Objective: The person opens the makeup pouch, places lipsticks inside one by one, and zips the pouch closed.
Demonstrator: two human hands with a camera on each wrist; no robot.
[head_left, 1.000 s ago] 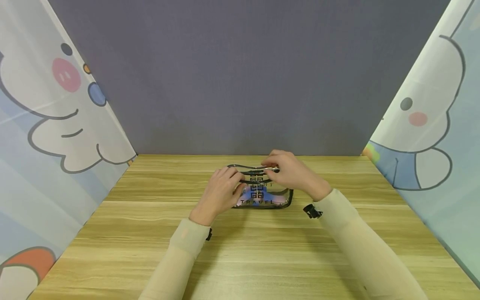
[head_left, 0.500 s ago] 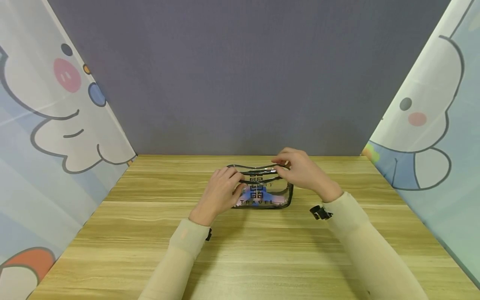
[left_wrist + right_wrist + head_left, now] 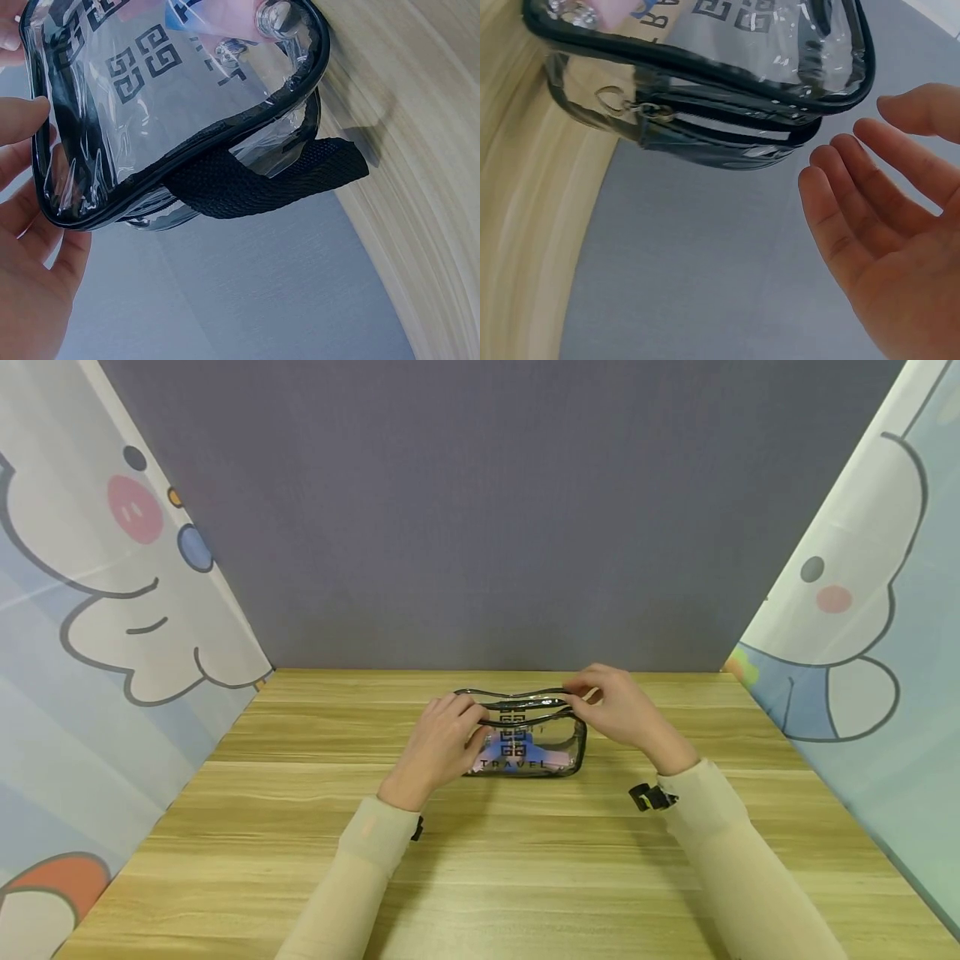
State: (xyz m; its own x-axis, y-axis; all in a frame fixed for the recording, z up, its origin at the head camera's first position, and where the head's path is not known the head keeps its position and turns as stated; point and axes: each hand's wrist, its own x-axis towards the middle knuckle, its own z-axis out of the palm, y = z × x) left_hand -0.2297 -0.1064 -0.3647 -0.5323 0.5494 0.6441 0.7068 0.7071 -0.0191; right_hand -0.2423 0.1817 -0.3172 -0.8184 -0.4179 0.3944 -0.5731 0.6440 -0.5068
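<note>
A clear toiletry bag [image 3: 551,735] with black piping and "TRAVEL" lettering stands upright on the table. My left hand [image 3: 446,739] grips its top left edge, thumb in front and fingers behind in the left wrist view. A black webbing strap [image 3: 247,187] sticks out from that end. Near the bag's top right corner is my right hand [image 3: 618,708]; its fingers [image 3: 847,187] are loosely bent and hold nothing. In the right wrist view, a heart-shaped zipper pull [image 3: 611,101] hangs low on that end, with a gap along the zip above it. Inside lies a pink-and-blue object [image 3: 517,752], its kind unclear.
The wood-grain table [image 3: 525,868] reaches back to a grey panel [image 3: 495,518]. Curtains with cartoon prints flank it, one on the left [image 3: 82,610] and one on the right [image 3: 847,635].
My right hand has moved right along the bag's top, from near its middle to the right corner. The left hand and the bag have stayed in place.
</note>
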